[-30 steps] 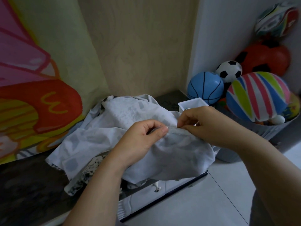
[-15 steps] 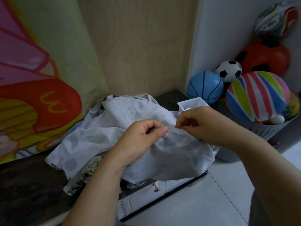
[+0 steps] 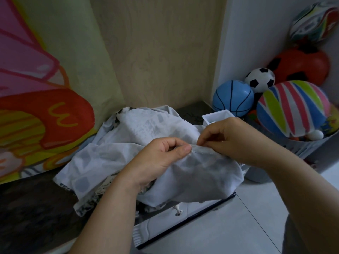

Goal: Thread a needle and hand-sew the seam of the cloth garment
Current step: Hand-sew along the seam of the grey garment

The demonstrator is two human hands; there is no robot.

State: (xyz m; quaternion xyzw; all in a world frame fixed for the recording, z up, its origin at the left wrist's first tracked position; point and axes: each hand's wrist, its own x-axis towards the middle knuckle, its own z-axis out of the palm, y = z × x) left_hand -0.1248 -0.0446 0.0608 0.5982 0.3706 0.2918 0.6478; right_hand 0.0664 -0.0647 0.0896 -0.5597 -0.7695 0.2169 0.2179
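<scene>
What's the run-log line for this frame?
phase: hand-sewing seam | left hand: pinches edge of white garment | right hand: pinches same edge, needle not discernible | garment: heaped on dark counter

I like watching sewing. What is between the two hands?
In the head view, just a short strip of the cloth garment, its folded edge, pinched by the left hand and the right hand.

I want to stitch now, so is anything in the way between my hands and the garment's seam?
Nothing visible is. The left hand and right hand both pinch the seam of the white garment.
</scene>
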